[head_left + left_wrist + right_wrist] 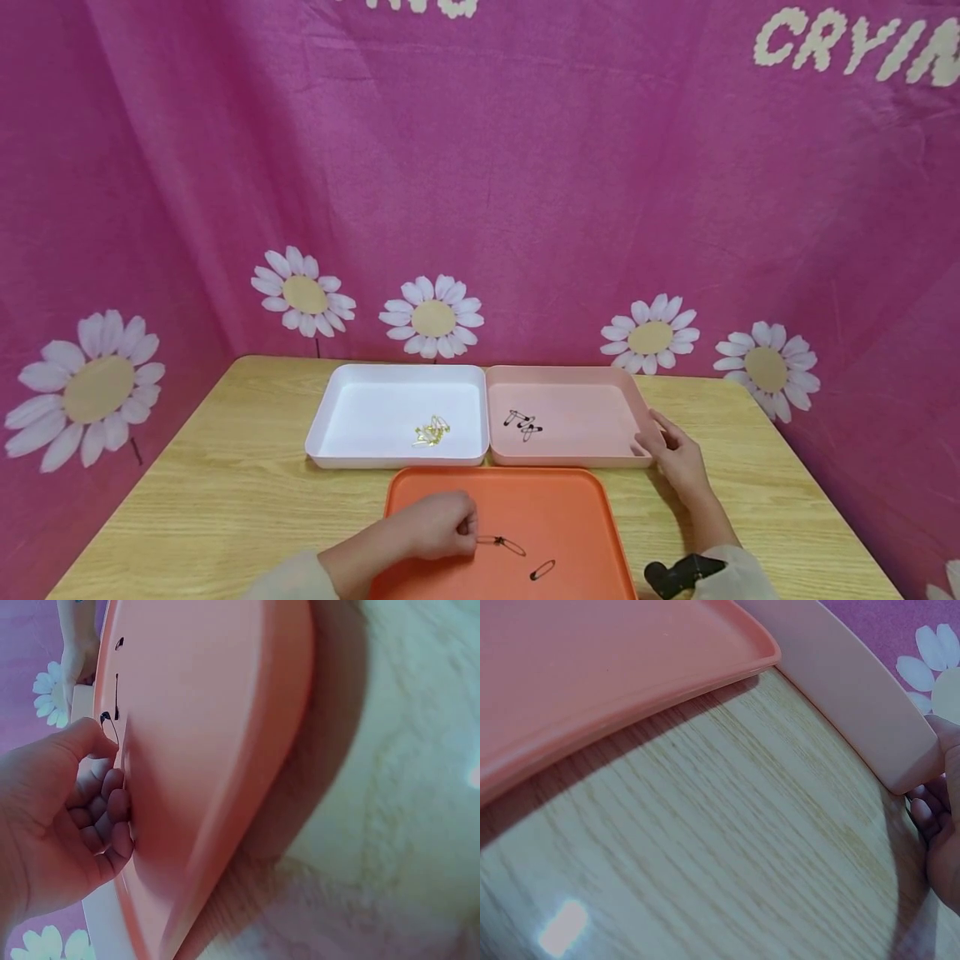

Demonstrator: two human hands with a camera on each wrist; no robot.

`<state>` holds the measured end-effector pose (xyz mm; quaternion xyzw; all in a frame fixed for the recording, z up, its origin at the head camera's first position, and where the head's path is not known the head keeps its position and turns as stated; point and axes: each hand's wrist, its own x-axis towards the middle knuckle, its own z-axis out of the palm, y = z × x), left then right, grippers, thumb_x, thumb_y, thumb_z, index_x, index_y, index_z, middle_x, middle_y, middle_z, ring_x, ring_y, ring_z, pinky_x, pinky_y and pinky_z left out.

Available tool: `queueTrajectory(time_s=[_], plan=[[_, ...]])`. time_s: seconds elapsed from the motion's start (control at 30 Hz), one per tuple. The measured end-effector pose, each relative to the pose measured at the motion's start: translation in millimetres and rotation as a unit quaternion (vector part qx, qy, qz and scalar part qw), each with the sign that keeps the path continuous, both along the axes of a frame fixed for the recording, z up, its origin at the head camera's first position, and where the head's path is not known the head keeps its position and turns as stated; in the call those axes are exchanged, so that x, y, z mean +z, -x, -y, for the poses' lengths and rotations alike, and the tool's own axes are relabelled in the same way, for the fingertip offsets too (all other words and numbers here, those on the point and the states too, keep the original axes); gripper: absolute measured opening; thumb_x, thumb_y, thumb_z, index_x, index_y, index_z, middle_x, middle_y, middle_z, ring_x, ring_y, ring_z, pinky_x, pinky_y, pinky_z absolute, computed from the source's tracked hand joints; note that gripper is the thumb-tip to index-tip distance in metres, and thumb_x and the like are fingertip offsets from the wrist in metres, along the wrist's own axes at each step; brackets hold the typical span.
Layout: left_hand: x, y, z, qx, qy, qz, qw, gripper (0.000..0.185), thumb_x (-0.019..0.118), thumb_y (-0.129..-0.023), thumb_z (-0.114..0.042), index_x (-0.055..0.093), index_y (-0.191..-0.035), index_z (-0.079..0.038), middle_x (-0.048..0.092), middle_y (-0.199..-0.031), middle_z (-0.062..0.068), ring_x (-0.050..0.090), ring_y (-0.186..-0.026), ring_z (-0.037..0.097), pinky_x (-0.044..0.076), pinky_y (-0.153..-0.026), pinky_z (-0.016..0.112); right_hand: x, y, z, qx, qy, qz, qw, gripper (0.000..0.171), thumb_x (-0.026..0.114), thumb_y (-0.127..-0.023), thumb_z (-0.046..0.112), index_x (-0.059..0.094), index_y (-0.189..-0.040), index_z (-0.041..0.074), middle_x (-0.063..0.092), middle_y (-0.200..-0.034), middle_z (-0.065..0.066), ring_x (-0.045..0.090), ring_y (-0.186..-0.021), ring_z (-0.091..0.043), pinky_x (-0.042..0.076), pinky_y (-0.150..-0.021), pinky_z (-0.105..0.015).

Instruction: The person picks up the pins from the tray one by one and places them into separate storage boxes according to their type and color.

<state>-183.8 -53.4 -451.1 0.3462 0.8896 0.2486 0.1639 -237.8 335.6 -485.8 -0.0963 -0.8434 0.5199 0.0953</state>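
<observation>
My left hand (442, 527) is low over the orange tray (551, 500), fingers curled, and pinches a black safety pin (110, 724) between thumb and forefinger. A second black safety pin (513, 547) lies close by it on the orange tray, and another (542, 570) rests nearer the front. At the right end of the pink tray (585, 408), my right hand (681, 458) grips the corner, thumb over the rim and fingers outside the wall. In the right wrist view only part of that hand (945, 817) shows at the frame's edge.
Several black safety pins (522, 422) lie at the left of the pink tray. Beside it stands a white tray (367, 417) with several gold safety pins (431, 432). All three trays sit on a wooden table (217, 467), backed by a pink curtain (510, 192).
</observation>
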Motion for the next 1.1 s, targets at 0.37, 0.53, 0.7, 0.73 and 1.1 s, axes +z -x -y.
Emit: queueTrajectory(time_s=[0.37,0.53,0.7,0.73,1.1], plan=[[2.7,4.4,8.7,0.035,-0.045,0.053,0.9970,0.011,0.065,-0.078,-0.012,0.057,-0.072,-0.017,0.050,-0.063,-0.012,0.045,-0.059,0.000,0.039,-0.056,0.015,0.2,0.8,-0.3,-0.002,0.002,0.006,1.000,0.065,0.064,-0.088,0.033,0.038,-0.143,0.012,0.060,-0.114,-0.007,0.047,-0.084,0.013,0.042,-0.072,-0.007],[5.7,6.0,11.3,0.039,-0.057,0.057,0.9960,0.011,0.065,-0.077,-0.012,0.057,-0.072,-0.016,0.052,-0.058,-0.011,0.047,-0.056,0.000,0.039,-0.055,0.016,-0.3,0.3,-0.4,-0.002,-0.003,0.004,1.000,0.065,0.065,-0.087,0.032,0.039,-0.143,0.011,0.059,-0.097,0.011,0.048,-0.084,0.014,0.040,-0.073,-0.006],[8.0,8.3,13.2,0.036,-0.069,0.039,0.9962,0.009,0.065,-0.076,-0.010,0.058,-0.072,-0.015,0.052,-0.060,-0.011,0.046,-0.058,-0.001,0.040,-0.057,0.016,-0.1,0.0,-0.2,-0.008,-0.017,0.011,1.000,0.064,0.064,-0.087,0.033,0.040,-0.143,0.012,0.059,-0.100,0.006,0.045,-0.084,0.009,0.039,-0.072,-0.008],[8.3,8.8,13.5,0.037,-0.071,0.037,0.9961,0.009,0.065,-0.077,-0.011,0.058,-0.072,-0.015,0.052,-0.062,-0.011,0.046,-0.059,-0.001,0.040,-0.057,0.016,0.0,0.1,-0.1,-0.009,-0.018,0.012,1.000,0.064,0.064,-0.087,0.034,0.040,-0.143,0.012,0.059,-0.101,0.004,0.045,-0.085,0.008,0.039,-0.072,-0.008],[14.2,15.9,14.6,0.044,-0.087,0.036,0.9946,0.009,0.065,-0.078,-0.009,0.060,-0.071,-0.014,0.051,-0.063,-0.010,0.046,-0.060,0.001,0.040,-0.056,0.016,0.3,0.2,-0.5,-0.003,0.007,0.015,1.000,0.065,0.064,-0.087,0.034,0.038,-0.143,0.013,0.054,-0.094,0.016,0.046,-0.087,0.007,0.040,-0.075,-0.005]])
